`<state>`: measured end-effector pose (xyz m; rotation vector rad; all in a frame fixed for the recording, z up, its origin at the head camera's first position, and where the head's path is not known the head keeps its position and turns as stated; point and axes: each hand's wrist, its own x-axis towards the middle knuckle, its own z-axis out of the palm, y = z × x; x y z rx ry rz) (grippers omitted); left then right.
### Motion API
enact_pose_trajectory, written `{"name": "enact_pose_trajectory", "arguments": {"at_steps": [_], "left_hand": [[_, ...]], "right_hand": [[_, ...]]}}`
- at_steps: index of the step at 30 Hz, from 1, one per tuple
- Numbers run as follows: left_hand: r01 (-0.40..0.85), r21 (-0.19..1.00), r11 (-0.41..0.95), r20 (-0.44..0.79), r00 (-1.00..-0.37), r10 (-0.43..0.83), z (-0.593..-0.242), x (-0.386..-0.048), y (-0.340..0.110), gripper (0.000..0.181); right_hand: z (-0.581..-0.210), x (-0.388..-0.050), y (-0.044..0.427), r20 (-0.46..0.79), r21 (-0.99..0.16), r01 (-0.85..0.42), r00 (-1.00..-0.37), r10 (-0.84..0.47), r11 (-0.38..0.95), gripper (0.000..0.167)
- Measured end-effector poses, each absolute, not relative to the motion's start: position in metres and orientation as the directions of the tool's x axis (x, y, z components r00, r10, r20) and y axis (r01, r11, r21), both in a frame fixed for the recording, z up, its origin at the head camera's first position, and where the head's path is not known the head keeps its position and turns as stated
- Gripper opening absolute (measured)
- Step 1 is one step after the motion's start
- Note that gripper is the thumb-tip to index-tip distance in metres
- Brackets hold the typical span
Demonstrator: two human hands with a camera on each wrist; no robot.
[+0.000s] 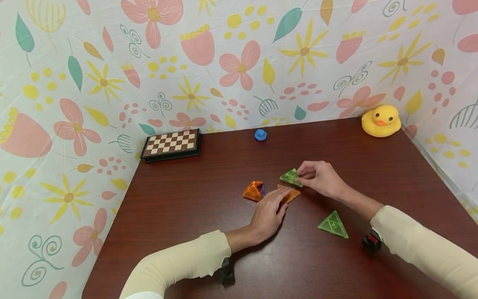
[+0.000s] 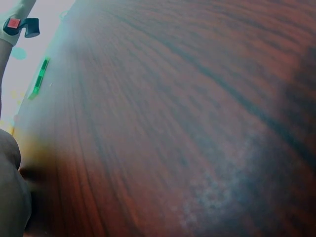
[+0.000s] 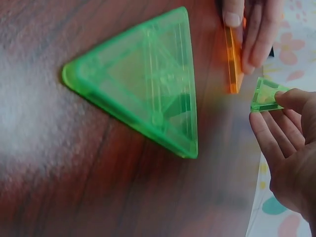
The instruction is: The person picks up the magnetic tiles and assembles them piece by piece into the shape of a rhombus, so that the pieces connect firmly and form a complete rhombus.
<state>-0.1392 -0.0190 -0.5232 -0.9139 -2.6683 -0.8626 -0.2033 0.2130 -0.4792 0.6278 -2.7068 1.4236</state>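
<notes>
My right hand (image 1: 322, 178) pinches a green triangle tile (image 1: 291, 177) by its right corner; the right wrist view shows thumb and fingers on that tile (image 3: 265, 97). My left hand (image 1: 268, 214) rests with extended fingers on a flat orange triangle tile (image 1: 291, 194), just below the green one. Left of those fingers stands an orange pyramid shape (image 1: 254, 191) with a purple side. Another green triangle (image 1: 334, 224) lies flat at the lower right, large in the right wrist view (image 3: 138, 84). In the left wrist view, my left hand (image 2: 12, 187) shows only at the edge.
A checkered board box (image 1: 171, 145) sits at the back left of the brown table (image 1: 179, 211). A small blue duck (image 1: 260, 135) is at the back middle, a large yellow duck (image 1: 381, 121) at the back right corner. Patterned cloth hangs behind.
</notes>
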Motion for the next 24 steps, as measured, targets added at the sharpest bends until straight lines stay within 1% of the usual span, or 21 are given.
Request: {"name": "enact_pose_trajectory", "arguments": {"at_steps": [7, 14, 19, 24], "left_hand": [[0.616, 0.468, 0.634, 0.36, -0.788, 0.5, -0.5234, -0.1395, -0.0189, 0.045], [0.614, 0.468, 0.635, 0.364, -0.789, 0.495, -0.5237, -0.139, -0.0193, 0.045], [0.618, 0.471, 0.629, 0.371, -0.786, 0.495, -0.5247, -0.1392, -0.0197, 0.045], [0.615, 0.481, 0.625, 0.365, -0.789, 0.495, -0.5251, -0.1388, -0.0197, 0.046]], "right_hand": [[-0.4785, -0.1991, 0.2064, 0.172, -0.784, -0.343, -0.921, -0.351, 0.518, 0.017], [-0.4804, -0.1942, 0.2029, 0.19, -0.792, -0.367, -0.907, -0.376, 0.487, 0.016], [-0.484, -0.1947, 0.2017, 0.195, -0.786, -0.378, -0.903, -0.384, 0.489, 0.017], [-0.4854, -0.1948, 0.2019, 0.167, -0.8, -0.359, -0.903, -0.396, 0.481, 0.018]]}}
